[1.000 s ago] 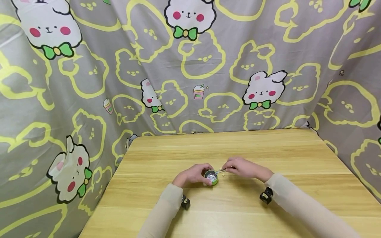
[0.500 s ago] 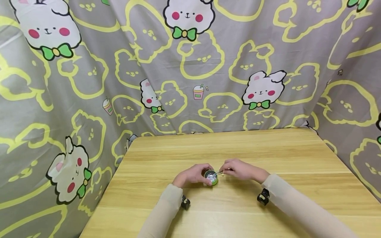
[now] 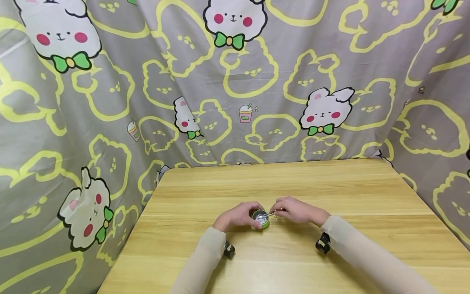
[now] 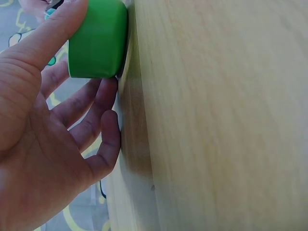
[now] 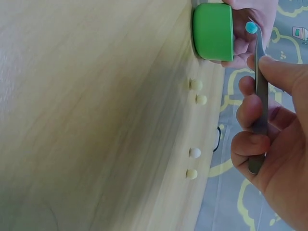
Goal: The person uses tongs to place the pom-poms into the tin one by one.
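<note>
A small round green bowl [image 3: 265, 224] with a shiny inside stands on the wooden table. My left hand [image 3: 240, 214] holds it, the thumb over the near side and fingers at the far side. In the right wrist view, my right hand [image 5: 284, 113] grips a pair of metal tweezers [image 5: 261, 103] with a bent tip. A little teal ball [image 5: 251, 27] is at that tip, beside the mouth of the bowl in this view. What lies inside the bowl is too small to make out.
Several small pale balls [image 5: 195, 84] lie on the table near the bowl, below the right hand. A grey curtain [image 3: 271, 81] with yellow outlines and white cartoon animals hangs behind and around the wooden table [image 3: 264, 261].
My right hand has moved slightly left, bringing the tweezers further over the bowl. The left hand and the bowl have stayed put.
</note>
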Demonstrator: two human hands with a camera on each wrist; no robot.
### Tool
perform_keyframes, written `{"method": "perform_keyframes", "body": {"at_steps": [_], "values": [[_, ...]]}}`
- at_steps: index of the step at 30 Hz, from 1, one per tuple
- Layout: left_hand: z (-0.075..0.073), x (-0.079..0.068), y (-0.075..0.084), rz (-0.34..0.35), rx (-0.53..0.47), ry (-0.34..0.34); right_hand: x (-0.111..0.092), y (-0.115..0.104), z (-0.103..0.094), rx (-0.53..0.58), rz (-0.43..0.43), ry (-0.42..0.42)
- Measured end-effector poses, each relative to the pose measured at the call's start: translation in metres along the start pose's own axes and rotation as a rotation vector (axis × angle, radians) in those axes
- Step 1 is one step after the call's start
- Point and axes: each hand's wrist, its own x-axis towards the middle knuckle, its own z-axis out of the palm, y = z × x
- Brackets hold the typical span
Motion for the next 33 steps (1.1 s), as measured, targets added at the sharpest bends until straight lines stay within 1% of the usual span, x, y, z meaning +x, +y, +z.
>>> {"method": "perform_keyframes", "body": {"at_steps": [9, 16, 27, 33], "values": [[0.0000, -0.0005, 0.0015, 0.007, -0.006, 0.001, 0.0001, 0.0030, 0.0015, 0.004, 0.008, -0.004], [-0.0001, -0.0003, 0.0020, 0.007, -0.005, 0.002, -0.0001, 0.0059, 0.0039, 0.019, 0.037, -0.011], [-0.0003, -0.0012, 0.0034, -0.004, -0.006, -0.007, -0.0014, 0.0075, 0.0030, 0.027, 0.039, 0.006], [0.0000, -0.0015, 0.0038, -0.004, -0.012, -0.002, -0.0040, 0.0075, 0.0016, 0.027, 0.060, 0.016]]}}
